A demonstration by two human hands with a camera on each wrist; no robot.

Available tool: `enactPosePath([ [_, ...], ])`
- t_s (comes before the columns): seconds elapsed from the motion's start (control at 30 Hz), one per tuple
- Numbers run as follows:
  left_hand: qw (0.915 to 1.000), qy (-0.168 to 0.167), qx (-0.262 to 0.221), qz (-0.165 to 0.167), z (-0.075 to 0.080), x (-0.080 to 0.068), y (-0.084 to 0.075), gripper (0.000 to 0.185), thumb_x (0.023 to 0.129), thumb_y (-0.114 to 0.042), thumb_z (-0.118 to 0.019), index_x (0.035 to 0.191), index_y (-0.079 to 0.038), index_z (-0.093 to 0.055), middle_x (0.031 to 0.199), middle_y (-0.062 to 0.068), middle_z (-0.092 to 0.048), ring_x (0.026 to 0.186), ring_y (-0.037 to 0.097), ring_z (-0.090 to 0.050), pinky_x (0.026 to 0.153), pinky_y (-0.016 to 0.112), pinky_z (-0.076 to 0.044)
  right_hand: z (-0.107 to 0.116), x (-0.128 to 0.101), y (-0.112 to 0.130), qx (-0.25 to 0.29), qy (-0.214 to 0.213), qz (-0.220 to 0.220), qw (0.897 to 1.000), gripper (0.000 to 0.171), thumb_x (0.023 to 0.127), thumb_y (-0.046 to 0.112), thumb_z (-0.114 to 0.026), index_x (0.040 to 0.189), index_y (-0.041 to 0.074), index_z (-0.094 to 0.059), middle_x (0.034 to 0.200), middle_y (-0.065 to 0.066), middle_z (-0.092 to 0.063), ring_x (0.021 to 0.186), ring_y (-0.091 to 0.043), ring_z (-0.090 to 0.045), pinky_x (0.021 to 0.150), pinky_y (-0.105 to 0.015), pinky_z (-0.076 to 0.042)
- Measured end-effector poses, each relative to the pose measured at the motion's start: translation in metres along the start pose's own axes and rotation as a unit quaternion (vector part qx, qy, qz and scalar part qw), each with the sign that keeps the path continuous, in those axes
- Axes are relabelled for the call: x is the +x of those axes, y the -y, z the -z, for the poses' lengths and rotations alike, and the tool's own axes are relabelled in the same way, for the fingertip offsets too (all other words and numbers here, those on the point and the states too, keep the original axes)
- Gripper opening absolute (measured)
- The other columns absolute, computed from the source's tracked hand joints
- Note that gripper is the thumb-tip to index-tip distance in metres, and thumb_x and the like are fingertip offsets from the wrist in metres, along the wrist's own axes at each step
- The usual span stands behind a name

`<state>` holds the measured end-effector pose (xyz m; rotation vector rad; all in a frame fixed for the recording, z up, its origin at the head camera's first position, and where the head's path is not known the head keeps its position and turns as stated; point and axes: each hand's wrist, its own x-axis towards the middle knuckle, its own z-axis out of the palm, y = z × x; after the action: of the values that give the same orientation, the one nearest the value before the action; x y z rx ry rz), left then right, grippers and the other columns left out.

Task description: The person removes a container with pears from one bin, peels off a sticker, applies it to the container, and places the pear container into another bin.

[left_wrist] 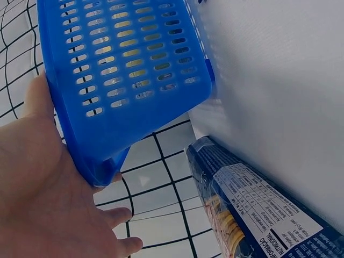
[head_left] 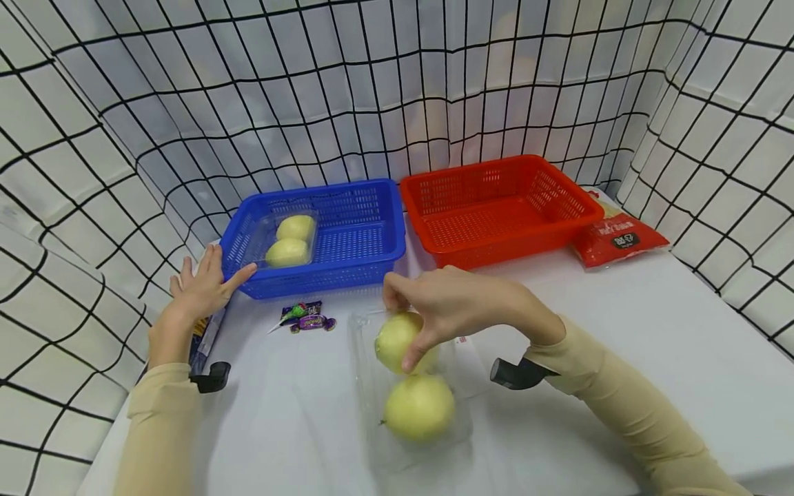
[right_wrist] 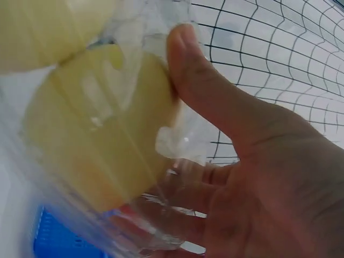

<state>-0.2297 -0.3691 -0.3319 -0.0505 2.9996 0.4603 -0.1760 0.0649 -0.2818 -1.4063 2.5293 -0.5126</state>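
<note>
A clear plastic pack lies on the white table, holding two round yellow fruits, one far and one near. My right hand grips the pack's far end, thumb and fingers curled round the far fruit through the plastic. My left hand rests with spread fingers against the front left corner of the blue basket. In the left wrist view the palm touches the basket wall. Inside that basket sits another clear pack with two yellow fruits.
An empty red basket stands right of the blue one, with a red bag beside it. Wrapped sweets lie before the blue basket. A dark blue biscuit packet lies at the table's left edge. Grid-patterned cloth walls surround the table.
</note>
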Motion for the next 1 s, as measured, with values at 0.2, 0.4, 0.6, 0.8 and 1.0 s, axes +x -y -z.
enactPosePath([
  [0.2, 1.0, 0.003, 0.008, -0.003, -0.002, 0.005, -0.003, 0.108, 0.1, -0.077, -0.024, 0.159, 0.004, 0.017, 0.166, 0.029, 0.021, 0.147, 0.064, 0.023, 0.112, 0.083, 0.013, -0.019, 0.008, -0.004, 0.009, 0.071, 0.0, 0.997, 0.065, 0.07, 0.065, -0.085, 0.102, 0.024, -0.045, 0.078, 0.01, -0.044, 0.065, -0.005, -0.039, 0.059, -0.023, -0.03],
  [0.4, 0.9999, 0.011, 0.0, 0.0, 0.0, 0.002, -0.001, 0.107, 0.101, -0.075, -0.023, 0.158, 0.004, 0.02, 0.164, 0.031, 0.023, 0.146, 0.065, 0.024, 0.112, 0.083, 0.013, -0.035, 0.022, -0.011, 0.038, 0.109, 0.014, 0.993, 0.062, 0.074, 0.064, -0.083, 0.106, 0.025, -0.048, 0.081, 0.012, -0.049, 0.069, -0.003, -0.043, 0.06, -0.022, -0.033],
  [0.6, 0.9999, 0.008, -0.003, -0.006, -0.001, 0.004, -0.001, 0.106, 0.101, -0.074, -0.022, 0.158, 0.005, 0.02, 0.164, 0.032, 0.023, 0.145, 0.066, 0.023, 0.112, 0.084, 0.012, -0.048, 0.033, -0.025, 0.071, 0.121, 0.014, 0.99, 0.059, 0.078, 0.06, -0.082, 0.113, 0.025, -0.051, 0.081, 0.014, -0.056, 0.076, -0.002, -0.051, 0.064, -0.022, -0.038],
  [0.8, 0.9997, 0.02, 0.001, -0.016, 0.002, 0.004, 0.001, 0.102, 0.103, -0.07, -0.022, 0.157, 0.006, 0.02, 0.163, 0.032, 0.025, 0.145, 0.068, 0.02, 0.111, 0.086, 0.008, -0.056, 0.039, -0.032, 0.079, 0.127, 0.025, 0.988, 0.056, 0.083, 0.061, -0.078, 0.117, 0.024, -0.052, 0.081, 0.013, -0.059, 0.073, -0.004, -0.054, 0.063, -0.022, -0.041],
  [1.0, 0.9991, 0.03, 0.014, -0.026, 0.006, 0.003, -0.001, 0.1, 0.104, -0.069, -0.02, 0.158, 0.006, 0.019, 0.163, 0.032, 0.026, 0.145, 0.067, 0.02, 0.11, 0.086, 0.007, -0.066, 0.044, -0.033, 0.096, 0.146, 0.015, 0.984, 0.055, 0.086, 0.061, -0.075, 0.122, 0.025, -0.056, 0.103, 0.01, -0.07, 0.092, -0.003, -0.064, 0.081, -0.02, -0.053],
])
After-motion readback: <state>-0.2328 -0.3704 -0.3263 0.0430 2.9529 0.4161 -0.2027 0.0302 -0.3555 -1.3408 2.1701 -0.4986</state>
